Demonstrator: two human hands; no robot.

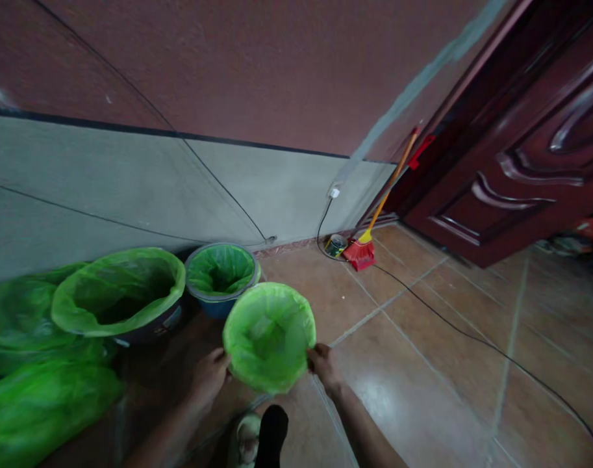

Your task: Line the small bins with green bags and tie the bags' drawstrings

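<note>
Underfoot, glossy brown floor tiles [423, 364] with pale grout lines, crossed by a thin black cable [471, 335] running from a white wall socket [334, 192] at 1 o'clock out toward 4 o'clock. Behind, a two-tone wall [228, 97], reddish brown above a dark stripe and grey below. At 2 o'clock, a dark red carved wooden door [520, 162]; leaning beside it, an orange-handled broom with a red head [362, 250], and just left of that head a small round tin [334, 244] on the floor.

Near the middle, slightly toward 6 o'clock, a small round bin lined with a bright green plastic bag [269, 335], its mouth facing up and the bag folded over the rim. Left hand [209, 376] closed on the bin's rim at its 8 o'clock edge, fingers curled against the green plastic. Right hand [324, 365] gripping the rim at its 4 o'clock edge, thumb and fingers pinching the bag. Blurred, so finger detail unclear.

At 11 o'clock of the held bin, a blue bucket with a green liner [221, 276]; at 9 o'clock, a larger dark bin with a green liner [121, 296], and full green bags [28, 364] heaped beyond. At 6 o'clock, a pale slipper and dark sock [260, 435].
</note>
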